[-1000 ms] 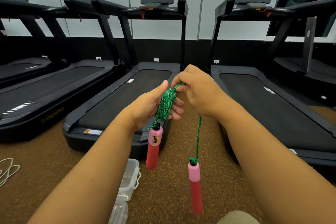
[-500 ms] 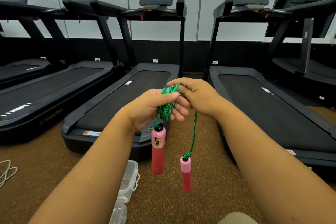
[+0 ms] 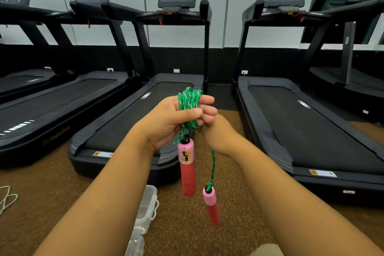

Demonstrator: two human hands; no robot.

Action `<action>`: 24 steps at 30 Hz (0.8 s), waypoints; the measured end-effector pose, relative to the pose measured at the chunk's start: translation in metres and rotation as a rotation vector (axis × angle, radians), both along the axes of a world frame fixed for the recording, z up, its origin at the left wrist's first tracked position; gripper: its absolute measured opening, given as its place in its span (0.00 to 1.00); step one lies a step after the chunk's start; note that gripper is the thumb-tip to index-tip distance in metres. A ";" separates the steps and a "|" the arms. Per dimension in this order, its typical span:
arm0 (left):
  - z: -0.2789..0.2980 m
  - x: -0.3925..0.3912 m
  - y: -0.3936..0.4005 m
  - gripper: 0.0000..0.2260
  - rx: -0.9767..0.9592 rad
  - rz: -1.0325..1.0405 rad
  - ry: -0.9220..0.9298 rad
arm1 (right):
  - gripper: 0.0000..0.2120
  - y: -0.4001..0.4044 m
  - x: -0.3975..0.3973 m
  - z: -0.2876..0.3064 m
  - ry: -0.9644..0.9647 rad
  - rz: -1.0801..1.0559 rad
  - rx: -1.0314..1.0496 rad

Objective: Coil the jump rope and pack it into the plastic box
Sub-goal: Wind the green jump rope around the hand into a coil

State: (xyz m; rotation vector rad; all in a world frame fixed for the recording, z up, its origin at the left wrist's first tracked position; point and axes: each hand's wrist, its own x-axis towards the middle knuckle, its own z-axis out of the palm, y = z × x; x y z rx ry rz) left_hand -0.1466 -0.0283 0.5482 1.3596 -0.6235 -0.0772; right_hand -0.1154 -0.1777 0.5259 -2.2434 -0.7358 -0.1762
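A green jump rope (image 3: 190, 100) is wound in several loops around my left hand (image 3: 172, 118), which is closed on the bundle. One pink-and-red handle (image 3: 187, 168) hangs straight down below that hand. My right hand (image 3: 218, 133) sits just under and behind the coil, pinching the free strand; its fingertips are hidden. The second pink-and-red handle (image 3: 212, 206) dangles from that strand on a short length. A clear plastic box (image 3: 146, 208) lies on the floor below my left forearm, partly hidden by it.
Several black treadmills (image 3: 311, 131) stand in a row ahead, their rear ends close to my hands. The floor is brown speckled carpet (image 3: 41, 193). A pale cord (image 3: 6, 197) lies at the left edge. Another clear plastic piece (image 3: 135, 245) lies below the box.
My right hand has dropped from the top of the coil to beneath it, laying another turn. The free strand is shorter and the loose handle hangs closer to the first one.
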 end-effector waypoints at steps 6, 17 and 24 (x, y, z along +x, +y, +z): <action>0.004 0.001 0.000 0.22 -0.019 0.127 -0.084 | 0.09 0.004 -0.011 -0.012 -0.152 0.016 -0.123; 0.005 0.007 0.010 0.21 0.013 0.309 -0.067 | 0.11 0.004 -0.027 -0.009 -0.481 -0.011 -0.360; 0.003 0.008 0.008 0.19 -0.050 0.301 0.079 | 0.09 -0.001 -0.036 0.008 -0.599 -0.004 -0.392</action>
